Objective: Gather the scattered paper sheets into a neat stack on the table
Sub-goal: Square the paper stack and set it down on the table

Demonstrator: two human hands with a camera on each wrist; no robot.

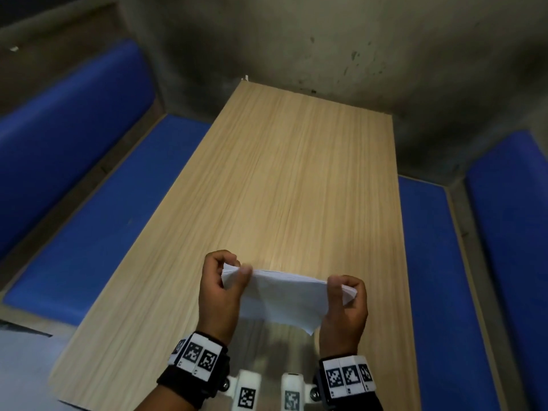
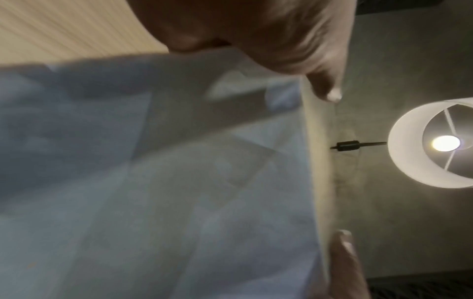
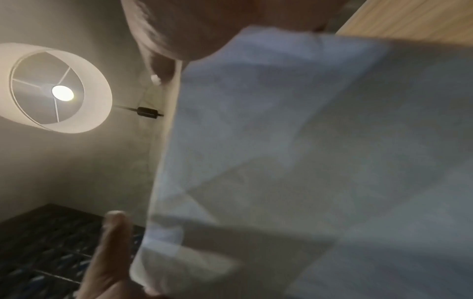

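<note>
A bundle of white paper sheets [image 1: 284, 295] is held up on edge above the near part of the wooden table [image 1: 290, 179]. My left hand [image 1: 225, 277] pinches its left end, thumb on the near face. My right hand [image 1: 345, 295] pinches the right end the same way. In the left wrist view the paper sheets [image 2: 158, 172] fill most of the frame, with the fingers [image 2: 327, 89] curled over the edge. In the right wrist view the paper sheets [image 3: 307, 161] show several overlapping layers against the light.
Blue padded benches [image 1: 98, 209] run along both long sides of the table, the right one [image 1: 444, 292] close to its edge. A grey wall stands at the far end. A lit round lamp [image 2: 440, 143] hangs overhead.
</note>
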